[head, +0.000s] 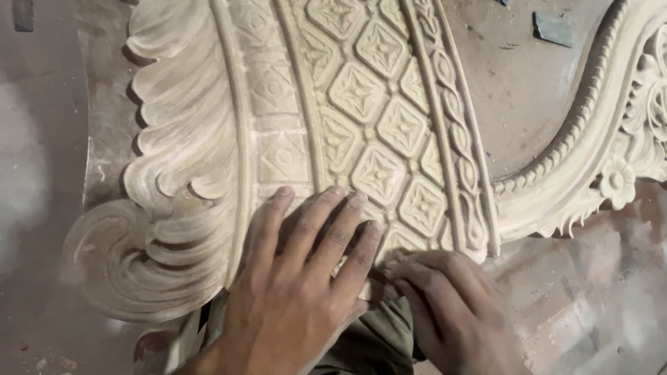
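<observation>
Shown flat, fingers spread, the left hand is pressed on the carved wooden panel lying across the floor, while the right hand, fingers curled together at the lower edge, holds something that cannot be told; a slip could chip the fine relief.

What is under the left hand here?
The left hand lies flat on the carved wooden panel, covering part of its diamond pattern; the carving beneath the palm is hidden.

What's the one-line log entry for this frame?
left hand: flat on carved panel | right hand: fingertips at panel's lower edge, grip unclear | floor: dusty
</observation>
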